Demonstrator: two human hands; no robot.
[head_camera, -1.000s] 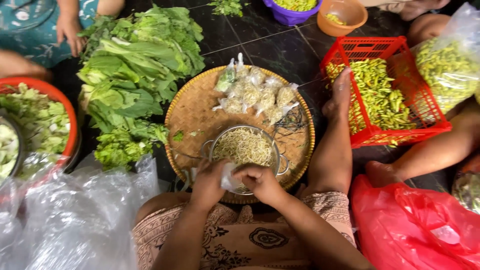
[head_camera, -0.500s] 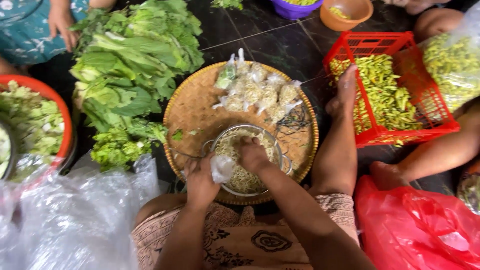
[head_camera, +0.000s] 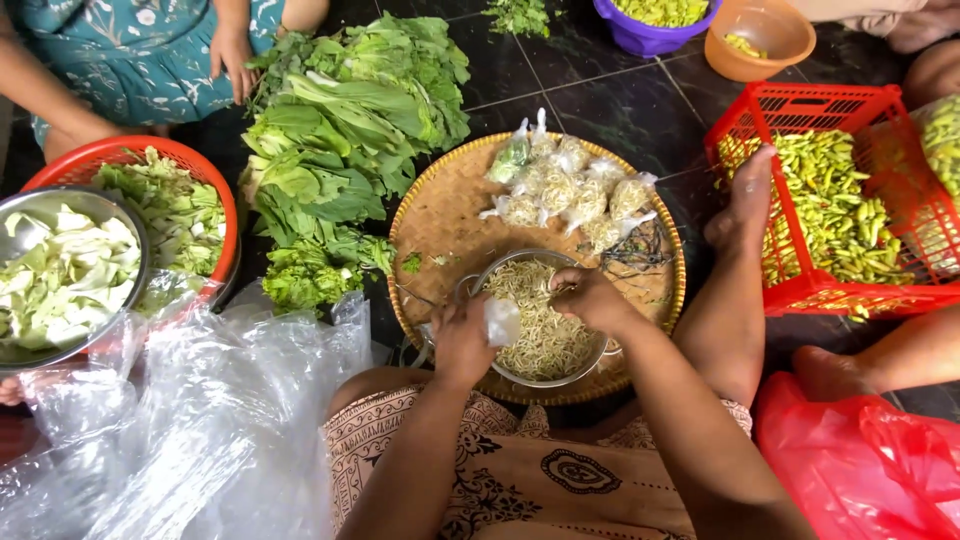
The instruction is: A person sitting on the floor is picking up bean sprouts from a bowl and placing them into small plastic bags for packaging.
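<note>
A metal bowl [head_camera: 596,362] full of pale bean sprouts [head_camera: 540,330] stands on a round woven tray [head_camera: 445,215] in front of me. My left hand [head_camera: 462,340] holds a small clear plastic bag [head_camera: 501,321] at the bowl's left rim. My right hand [head_camera: 588,297] is down in the sprouts, fingers closed on a pinch of them. Several filled, tied bags of sprouts [head_camera: 565,190] lie at the tray's far side.
Leafy greens [head_camera: 340,140] lie left of the tray. A red basin [head_camera: 205,175] and a metal bowl of cut cabbage [head_camera: 60,275] sit far left, above clear plastic sheeting [head_camera: 170,420]. A red crate of green chillies [head_camera: 840,200], a red bag [head_camera: 870,470], another person's hand [head_camera: 232,55].
My right hand has moved from beside the bag into the bowl and closed on sprouts. My left hand has kept the bag at the rim.
</note>
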